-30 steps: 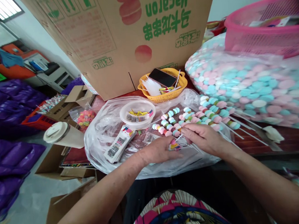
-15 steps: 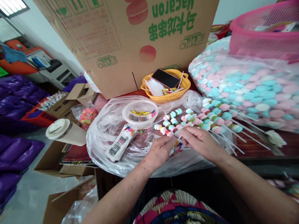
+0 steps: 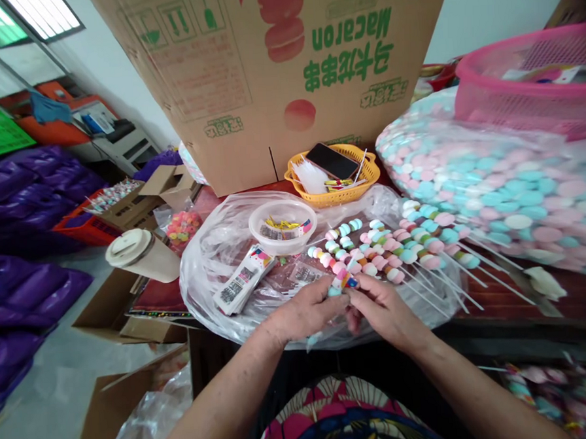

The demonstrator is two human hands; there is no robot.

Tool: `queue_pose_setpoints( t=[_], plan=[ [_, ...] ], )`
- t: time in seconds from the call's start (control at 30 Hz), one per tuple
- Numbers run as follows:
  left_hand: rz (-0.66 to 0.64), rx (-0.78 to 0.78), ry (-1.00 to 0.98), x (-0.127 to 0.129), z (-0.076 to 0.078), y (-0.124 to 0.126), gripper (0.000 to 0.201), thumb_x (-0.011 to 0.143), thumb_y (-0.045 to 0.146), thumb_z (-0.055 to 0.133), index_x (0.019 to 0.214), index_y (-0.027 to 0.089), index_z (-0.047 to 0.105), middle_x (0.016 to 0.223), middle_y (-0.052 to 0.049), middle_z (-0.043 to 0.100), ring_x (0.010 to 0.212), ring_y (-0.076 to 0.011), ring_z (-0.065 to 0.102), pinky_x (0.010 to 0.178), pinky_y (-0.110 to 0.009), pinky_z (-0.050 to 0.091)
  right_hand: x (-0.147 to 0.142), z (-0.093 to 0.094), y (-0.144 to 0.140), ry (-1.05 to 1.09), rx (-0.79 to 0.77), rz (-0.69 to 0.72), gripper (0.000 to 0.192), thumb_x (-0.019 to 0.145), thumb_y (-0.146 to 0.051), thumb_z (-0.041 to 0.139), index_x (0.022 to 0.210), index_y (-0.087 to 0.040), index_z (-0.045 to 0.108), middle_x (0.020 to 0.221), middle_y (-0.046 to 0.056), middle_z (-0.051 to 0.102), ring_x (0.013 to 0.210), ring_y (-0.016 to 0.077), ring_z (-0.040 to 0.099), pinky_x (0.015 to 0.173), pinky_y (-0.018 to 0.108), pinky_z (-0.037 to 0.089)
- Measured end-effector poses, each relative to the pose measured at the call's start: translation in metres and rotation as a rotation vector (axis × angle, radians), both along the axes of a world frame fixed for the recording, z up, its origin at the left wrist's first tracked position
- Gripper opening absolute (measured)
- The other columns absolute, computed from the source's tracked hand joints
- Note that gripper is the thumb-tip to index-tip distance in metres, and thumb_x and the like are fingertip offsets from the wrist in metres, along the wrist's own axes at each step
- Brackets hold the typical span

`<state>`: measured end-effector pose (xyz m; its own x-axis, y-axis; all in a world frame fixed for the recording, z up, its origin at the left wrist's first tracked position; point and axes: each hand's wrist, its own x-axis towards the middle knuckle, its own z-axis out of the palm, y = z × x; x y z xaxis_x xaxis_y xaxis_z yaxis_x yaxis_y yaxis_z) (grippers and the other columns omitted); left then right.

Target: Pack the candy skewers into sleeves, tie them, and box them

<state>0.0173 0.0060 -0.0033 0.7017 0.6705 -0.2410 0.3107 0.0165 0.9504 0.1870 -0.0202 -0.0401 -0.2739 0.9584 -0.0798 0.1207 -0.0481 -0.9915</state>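
Head view shows the left hand (image 3: 305, 310) and right hand (image 3: 379, 310) meeting over a clear plastic sheet (image 3: 211, 250), both pinching one small colourful packet (image 3: 344, 283) between their fingertips. Just beyond lie rows of candy skewers (image 3: 397, 243), sticks pointing right. A round plastic bowl (image 3: 282, 226) and a stack of printed labels (image 3: 242, 284) sit left of them. Farther back stand a yellow basket (image 3: 333, 194), a cardboard box (image 3: 275, 70), and a big bag of pastel candies (image 3: 492, 189).

This is a small candy packing workshop: beyond the fingers (image 3: 337, 300) stand a big Macaron carton (image 3: 285, 69), a bag of loose candies (image 3: 492, 183) and finished candy skewers (image 3: 397, 243).
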Motion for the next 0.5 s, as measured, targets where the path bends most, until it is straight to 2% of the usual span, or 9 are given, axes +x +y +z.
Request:
queue_pose_setpoints(
  t=[0.1, 0.2, 0.27, 0.3, 0.37, 0.4, 0.43, 0.5],
  plan=[
    [0.006, 0.057, 0.173, -0.003, 0.007, 0.006, 0.014, 0.085, 0.030, 0.049, 0.084, 0.018, 0.055, 0.076, 0.002, 0.056, 0.072, -0.0131, 0.050, 0.070, -0.024, 0.042, 0.004, 0.006, 0.006, -0.409, 0.376, 0.007, 0.022, 0.084, -0.027, 0.046, 0.063, -0.021, 0.045, 0.054, -0.002, 0.052, 0.049, 0.0121, 0.048, 0.048, 0.024, 0.035],
    [0.044, -0.034, 0.184, -0.004, 0.007, 0.011, 0.011, 0.079, 0.028, 0.052, 0.078, 0.018, 0.057, 0.075, 0.002, 0.056, 0.072, -0.0139, 0.051, 0.069, -0.024, 0.043, 0.012, 0.017, 0.018, -0.598, 0.619, -0.099, 0.023, 0.086, -0.021, 0.044, 0.064, -0.020, 0.050, 0.052, -0.002, 0.051, 0.048, 0.0123, 0.047, 0.049, 0.025, 0.036],
    [0.109, -0.193, 0.161, -0.004, 0.005, 0.011, 0.013, 0.077, 0.031, 0.053, 0.076, 0.018, 0.057, 0.067, 0.002, 0.054, 0.061, -0.0129, 0.049, 0.059, -0.023, 0.042, 0.018, 0.026, 0.025, -0.660, 0.811, -0.191, 0.022, 0.089, -0.020, 0.042, 0.075, -0.018, 0.059, 0.066, 0.004, 0.063, 0.064, 0.0173, 0.058, 0.063, 0.029, 0.046],
    [0.143, -0.245, 0.139, -0.004, 0.004, 0.011, 0.014, 0.076, 0.032, 0.054, 0.075, 0.018, 0.058, 0.063, 0.002, 0.053, 0.056, -0.0123, 0.048, 0.055, -0.023, 0.040, 0.021, 0.030, 0.027, -0.712, 0.935, -0.159, 0.022, 0.090, -0.019, 0.042, 0.085, -0.017, 0.063, 0.079, 0.008, 0.068, 0.082, 0.0220, 0.062, 0.076, 0.035, 0.048],
    [0.163, -0.231, 0.063, -0.005, 0.003, 0.009, 0.015, 0.074, 0.033, 0.056, 0.069, 0.019, 0.057, 0.061, 0.002, 0.053, 0.053, -0.0118, 0.047, 0.052, -0.022, 0.039, 0.023, 0.036, 0.028, -0.852, 1.149, 0.103, 0.028, 0.089, -0.014, 0.040, 0.104, -0.018, 0.064, 0.108, 0.013, 0.068, 0.116, 0.0287, 0.053, 0.099, 0.047, 0.038],
    [0.128, -0.197, 0.030, -0.006, 0.003, 0.008, 0.017, 0.074, 0.033, 0.056, 0.065, 0.019, 0.056, 0.060, 0.002, 0.053, 0.053, -0.0118, 0.047, 0.052, -0.022, 0.039, 0.022, 0.037, 0.027, -0.922, 1.202, 0.270, 0.033, 0.088, -0.011, 0.039, 0.109, -0.020, 0.063, 0.114, 0.013, 0.066, 0.123, 0.0289, 0.048, 0.104, 0.049, 0.033],
    [0.073, -0.161, 0.020, -0.007, 0.003, 0.007, 0.020, 0.075, 0.034, 0.054, 0.062, 0.019, 0.055, 0.058, 0.002, 0.052, 0.052, -0.0116, 0.046, 0.051, -0.022, 0.039, 0.021, 0.038, 0.026, -0.984, 1.215, 0.404, 0.035, 0.088, -0.008, 0.038, 0.108, -0.020, 0.064, 0.112, 0.012, 0.067, 0.123, 0.0287, 0.047, 0.105, 0.049, 0.032],
    [-0.053, -0.058, 0.075, -0.010, 0.002, 0.004, 0.026, 0.081, 0.036, 0.051, 0.061, 0.020, 0.054, 0.054, 0.002, 0.051, 0.048, -0.0116, 0.045, 0.047, -0.021, 0.037, 0.017, 0.036, 0.023, -1.063, 1.165, 0.549, 0.034, 0.086, -0.005, 0.037, 0.100, -0.017, 0.066, 0.096, 0.013, 0.069, 0.110, 0.0296, 0.055, 0.101, 0.050, 0.036]
  ],
)
